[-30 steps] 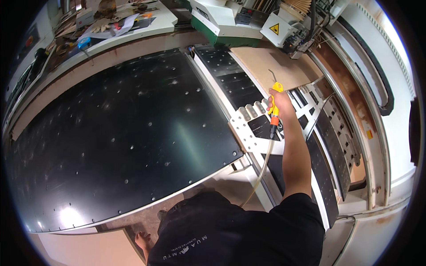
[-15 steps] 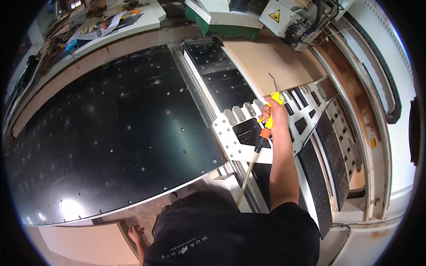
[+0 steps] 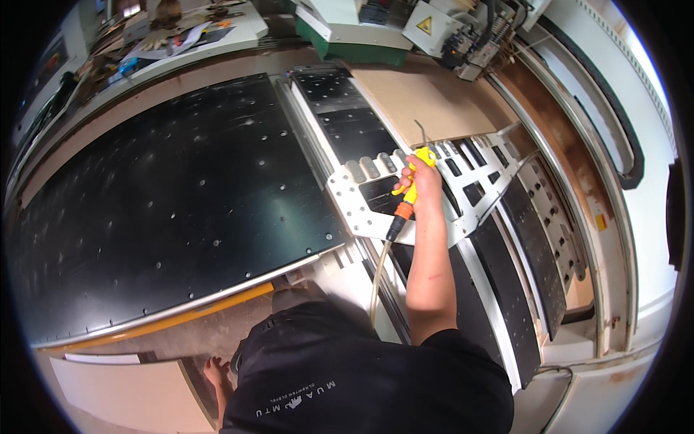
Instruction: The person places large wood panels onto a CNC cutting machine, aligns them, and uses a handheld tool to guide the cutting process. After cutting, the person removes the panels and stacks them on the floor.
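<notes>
My right hand (image 3: 426,181) is closed around a yellow air blow gun (image 3: 425,155), with its thin bent nozzle tilted up and away over the near edge of a brown board (image 3: 426,98). An orange and black coupling joins the gun's lower end to a pale hose (image 3: 377,282) that runs down behind my body. Beneath the gun lies a white metal frame plate (image 3: 345,195) with a row of rounded grey pads. Low on the left, my left hand (image 3: 214,371) hangs beside a pale panel (image 3: 130,387), fingers loosely apart and nothing visible in them.
A large black table (image 3: 173,195) dotted with screws fills the left side. The machine head (image 3: 463,43) with cables stands beyond the board. A curved metal rail (image 3: 557,152) borders the right. Tools and papers clutter a bench (image 3: 195,47) at the back left.
The view has shifted, and my right hand with the blow gun now appears further left and slightly higher. A yellow bar shows under the black table's near edge. My left hand still hangs low.
</notes>
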The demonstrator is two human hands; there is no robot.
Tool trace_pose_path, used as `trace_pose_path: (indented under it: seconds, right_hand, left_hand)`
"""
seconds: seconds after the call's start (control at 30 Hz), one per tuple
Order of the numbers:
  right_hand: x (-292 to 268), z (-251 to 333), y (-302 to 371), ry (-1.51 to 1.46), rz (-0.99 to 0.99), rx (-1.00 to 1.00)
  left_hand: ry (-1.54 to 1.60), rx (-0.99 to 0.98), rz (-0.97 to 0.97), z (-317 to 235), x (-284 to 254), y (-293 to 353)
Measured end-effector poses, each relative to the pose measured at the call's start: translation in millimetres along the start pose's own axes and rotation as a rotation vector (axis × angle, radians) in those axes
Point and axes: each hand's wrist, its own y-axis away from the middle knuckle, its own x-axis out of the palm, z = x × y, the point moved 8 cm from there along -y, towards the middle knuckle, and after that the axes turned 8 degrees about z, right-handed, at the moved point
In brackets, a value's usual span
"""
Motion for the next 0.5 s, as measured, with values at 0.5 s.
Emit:
trace_pose_path:
  seconds: [0.5]
  right_hand:
    - [-71,-22,-50,0.417,0.079,0.227]
  left_hand:
    - [-0.049,-0.124,-0.282,41,-13,82]
